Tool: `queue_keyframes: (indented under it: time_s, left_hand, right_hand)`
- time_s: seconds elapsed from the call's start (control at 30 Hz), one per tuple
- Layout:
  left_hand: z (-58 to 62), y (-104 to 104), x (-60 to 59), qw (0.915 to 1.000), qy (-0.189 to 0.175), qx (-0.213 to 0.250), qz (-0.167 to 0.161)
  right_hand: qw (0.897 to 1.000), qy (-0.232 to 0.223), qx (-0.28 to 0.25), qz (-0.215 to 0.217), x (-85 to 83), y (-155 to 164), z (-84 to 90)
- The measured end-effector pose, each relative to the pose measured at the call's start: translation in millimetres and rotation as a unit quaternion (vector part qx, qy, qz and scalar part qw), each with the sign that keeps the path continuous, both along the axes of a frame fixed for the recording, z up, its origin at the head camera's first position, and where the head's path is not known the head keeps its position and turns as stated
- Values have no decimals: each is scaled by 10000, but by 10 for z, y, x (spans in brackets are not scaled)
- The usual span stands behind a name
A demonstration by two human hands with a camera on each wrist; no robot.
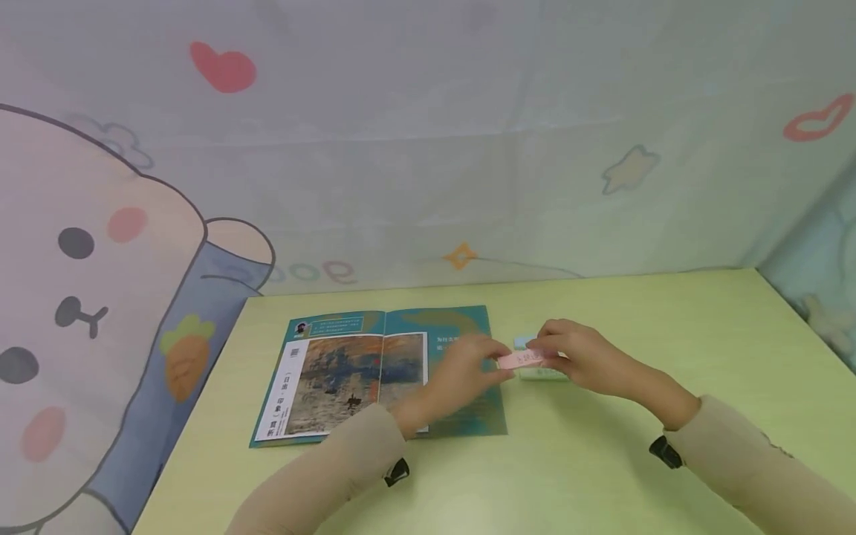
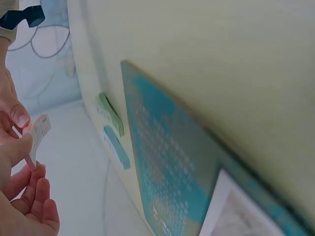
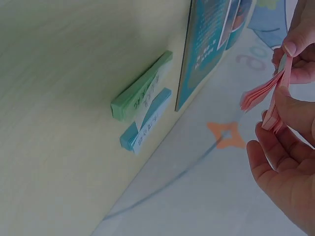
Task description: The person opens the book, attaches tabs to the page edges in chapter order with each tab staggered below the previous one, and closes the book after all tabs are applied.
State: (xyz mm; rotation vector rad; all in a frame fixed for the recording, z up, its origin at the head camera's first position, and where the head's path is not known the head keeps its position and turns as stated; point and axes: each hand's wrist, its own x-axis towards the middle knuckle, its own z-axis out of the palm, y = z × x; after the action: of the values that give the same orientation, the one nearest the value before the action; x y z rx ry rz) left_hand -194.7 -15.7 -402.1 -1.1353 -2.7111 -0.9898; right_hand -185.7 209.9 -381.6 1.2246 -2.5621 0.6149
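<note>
Left hand: the left hand [image 1: 461, 371] is pinching the near end of a pink sticky-note pad [image 1: 523, 360] between thumb and fingertips [image 2: 19, 118], hovering above the right page of the book.

Right hand: the right hand [image 1: 582, 357] is gripping the far end of the same pad, fingers [image 3: 295, 46] curling round it; the pink sheets are fanning apart slightly in the right wrist view.

Pink pad: it is hanging clear of the table, between both hands, at about 3 o'clock from the book's right edge.

Green pad: a green sticky-note pad [image 3: 142, 87] is lying flat on the table [image 1: 602, 461], just under the hands, beside the book's right edge.

Blue pad: a blue sticky-note pad [image 3: 145, 123] is lying touching the green one, at its 12 o'clock side in the head view (mostly hidden there by the hands).

Book: an open book [image 1: 348, 371] is lying flat at 9 o'clock from the hands, showing a painting of a harbour scene.

Backdrop: a cartoon-printed cloth [image 1: 100, 245] is hanging behind the table at 12 o'clock.
</note>
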Motion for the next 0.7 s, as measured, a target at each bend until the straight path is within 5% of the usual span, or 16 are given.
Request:
queue_keyframes:
  time_s: [0.3,0.7]
  left_hand:
    - [14,-49,262,9998,99,147,-53]
    - [-30,-75,403,9985,445,202,-243]
  right_hand:
    - [9996,12,-209,167,271,-35,40]
    - [9990,-299,-320,94,478,-68,-18]
